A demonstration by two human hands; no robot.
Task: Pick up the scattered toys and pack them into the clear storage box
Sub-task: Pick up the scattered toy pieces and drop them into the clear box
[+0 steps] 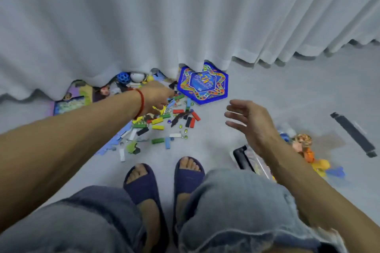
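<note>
toys (164, 121) lay scattered on the pale floor just in front of the person's slippered feet (164, 178), a mess of coloured blocks and glass marbles, with a blue hexagonal game board (203, 83) at the far edge against the white curtain (185, 16). some more toys, a blue ball (123, 77) among them, sat half under the curtain hem beyond the pile. the left hand (157, 96) reached down into the pile, fingers curled around what looked like small yellow pieces, though i could not tell how firm that hold was. the right hand (245, 119) hovered to the right of the pile, open wide and holding nothing. the clear storage box (249, 158) stood to the right of the feet, partly hidden by the right forearm, already with toys in it. my worry was the marbles: a careless scoop could send them rolling off under the curtain, and a loose handful might spill before reaching the box.
</note>
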